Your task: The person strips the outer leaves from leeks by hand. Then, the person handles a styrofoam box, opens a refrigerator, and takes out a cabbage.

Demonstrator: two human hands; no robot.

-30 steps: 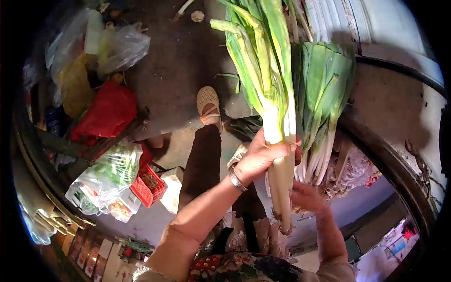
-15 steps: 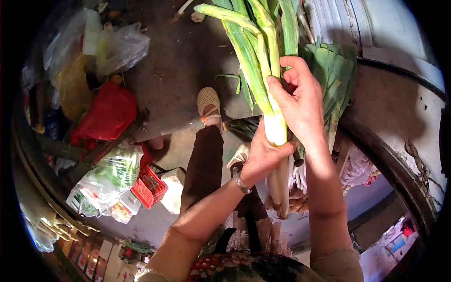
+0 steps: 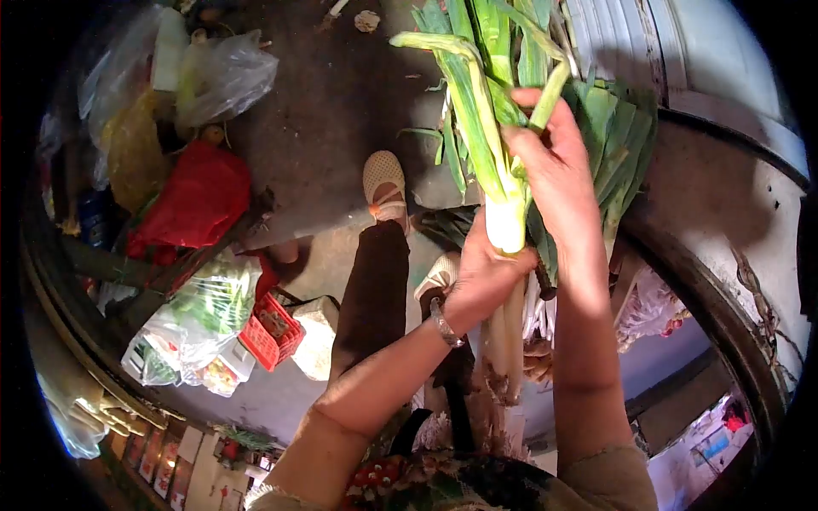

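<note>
A big leek [image 3: 504, 223] with a white stalk and long green leaves is in front of me. My left hand [image 3: 486, 277], with a bracelet at the wrist, is closed around its stalk near the white part. My right hand [image 3: 558, 166] pinches a yellowish leaf [image 3: 550, 94] higher up, and that leaf bends away from the rest. Another yellow-green leaf [image 3: 434, 41] folds over to the left. Pale stalks [image 3: 504, 341] hang below my left hand. More green leek leaves [image 3: 609, 128] lie behind my right hand.
On the left are a red bag [image 3: 194, 196], clear plastic bags [image 3: 226, 77], a bag of green vegetables [image 3: 204, 298] and a red basket [image 3: 271, 332]. My shoe [image 3: 383, 179] stands on the dark floor. At the right is a curved metal edge [image 3: 724, 332] with a chain [image 3: 750, 281].
My right hand has drawn a yellowish leaf out to the right, so it now bends away from the leek. My left hand keeps its hold on the stalk.
</note>
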